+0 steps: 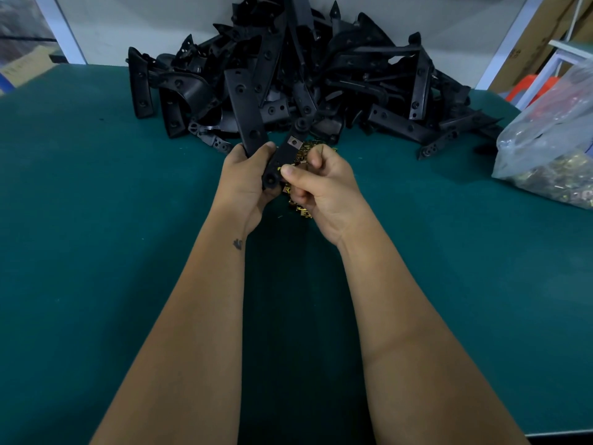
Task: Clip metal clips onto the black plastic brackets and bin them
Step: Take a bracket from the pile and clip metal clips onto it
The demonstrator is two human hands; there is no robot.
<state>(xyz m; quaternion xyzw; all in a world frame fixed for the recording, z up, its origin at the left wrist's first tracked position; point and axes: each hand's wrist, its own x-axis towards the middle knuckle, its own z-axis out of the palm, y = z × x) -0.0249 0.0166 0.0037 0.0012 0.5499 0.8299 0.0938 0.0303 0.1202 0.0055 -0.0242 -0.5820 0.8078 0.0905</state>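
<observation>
While gripped, bracket [282, 155] tilted up-right.

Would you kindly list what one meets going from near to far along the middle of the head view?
Loose metal clips on the green mat → right hand and left hand gripping a black bracket → pile of black brackets → white wall.
</observation>
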